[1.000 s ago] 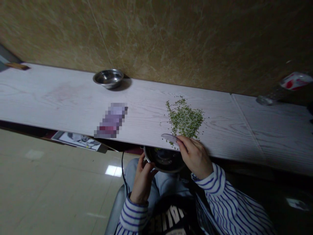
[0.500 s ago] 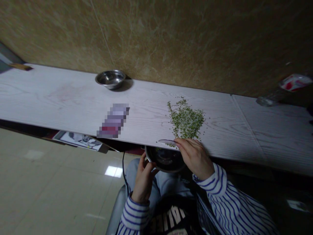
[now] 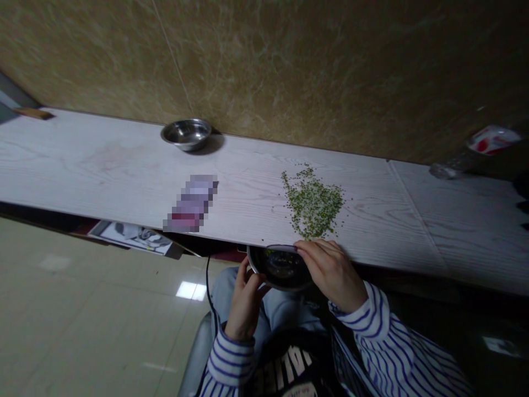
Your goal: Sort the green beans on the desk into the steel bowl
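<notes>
My left hand [image 3: 244,300] is closed on the rim of a dark-looking metal bowl [image 3: 285,288], which sits just below the table's front edge, over my lap. A few small green beans show inside it. Between the fingers of my right hand [image 3: 330,270] is a thin, flat, translucent piece with a dark edge [image 3: 283,247]; its exact kind is unclear. It lies at the table edge, right above the bowl's opening. Just beyond my right hand, a loose patch of mung beans [image 3: 316,207] spreads over the white table [image 3: 243,198].
An upright metal bowl [image 3: 187,134] stands against the wall at the back. A pixelated phone-shaped object [image 3: 192,204] lies left of the beans. At far right is a clear plastic bottle [image 3: 475,151]; a wooden block [image 3: 33,113] rests far left. Below the table is an open drawer [image 3: 134,237].
My right hand has drawn the thin piece toward me to the table edge. The small cluster of beans beside it has left the tabletop. My left hand keeps its grip on the bowl.
</notes>
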A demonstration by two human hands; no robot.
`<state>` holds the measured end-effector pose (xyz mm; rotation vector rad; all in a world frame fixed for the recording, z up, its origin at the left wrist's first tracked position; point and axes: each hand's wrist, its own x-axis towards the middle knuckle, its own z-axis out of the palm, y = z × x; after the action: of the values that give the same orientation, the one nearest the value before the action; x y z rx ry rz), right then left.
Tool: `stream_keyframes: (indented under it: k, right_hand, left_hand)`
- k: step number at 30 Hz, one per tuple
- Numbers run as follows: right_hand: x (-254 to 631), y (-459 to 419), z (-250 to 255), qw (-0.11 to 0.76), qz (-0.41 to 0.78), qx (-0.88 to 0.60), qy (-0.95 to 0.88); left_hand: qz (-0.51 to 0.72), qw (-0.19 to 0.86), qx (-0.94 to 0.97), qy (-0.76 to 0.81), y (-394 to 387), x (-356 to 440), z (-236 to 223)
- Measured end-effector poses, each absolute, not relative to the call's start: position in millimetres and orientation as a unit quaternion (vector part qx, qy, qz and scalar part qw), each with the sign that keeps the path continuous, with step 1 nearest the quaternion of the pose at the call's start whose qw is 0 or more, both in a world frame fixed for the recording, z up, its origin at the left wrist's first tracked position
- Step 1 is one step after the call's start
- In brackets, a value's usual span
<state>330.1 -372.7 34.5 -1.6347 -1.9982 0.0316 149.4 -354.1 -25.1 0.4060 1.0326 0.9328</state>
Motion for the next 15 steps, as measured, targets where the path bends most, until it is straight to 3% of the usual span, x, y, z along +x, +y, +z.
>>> stream_keyframes:
  k: [6, 15]
  right_hand:
    - [327, -362, 32, 0.312, -0.026, -0.620, -0.719]
    - [309, -342, 29, 0.266, -0.027, -0.603, -0.752]
  left_hand:
    - [0.423, 0.738, 0.190, 0.490, -353, 146, -27]
    - [0.443, 0.730, 0.194, 0.483, -353, 130, -30]
